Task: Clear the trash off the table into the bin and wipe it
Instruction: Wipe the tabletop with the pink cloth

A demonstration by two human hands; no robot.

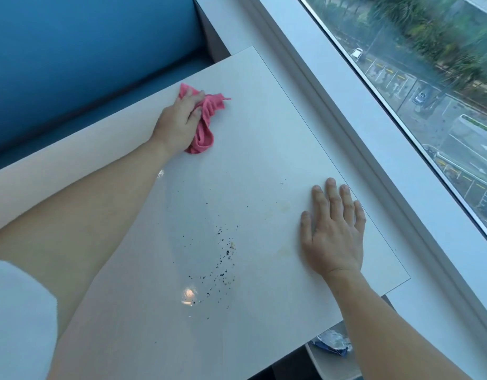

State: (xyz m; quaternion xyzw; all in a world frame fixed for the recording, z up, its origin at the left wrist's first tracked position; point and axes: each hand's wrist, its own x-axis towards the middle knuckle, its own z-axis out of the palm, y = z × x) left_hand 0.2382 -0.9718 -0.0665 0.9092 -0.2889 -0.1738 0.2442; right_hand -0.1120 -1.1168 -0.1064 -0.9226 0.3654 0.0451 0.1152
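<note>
Wiping is the step in hand: the left hand (179,119) grips a bunched pink cloth (205,127) on the tabletop (264,138), while the right hand (332,234) lies spread flat, fingers straight. Dark crumbs (223,256) lie between the hands, nearer the person; the next stroke likely needs the cloth drawn back through them. A blue seat (86,50) lies beyond the left hand, a window (428,78) beyond the right.

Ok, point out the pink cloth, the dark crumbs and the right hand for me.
pink cloth (203,134), head view, on its bunched lower fold.
dark crumbs (227,252), head view, on the densest cluster.
right hand (332,237), head view, on the back of the hand.
</note>
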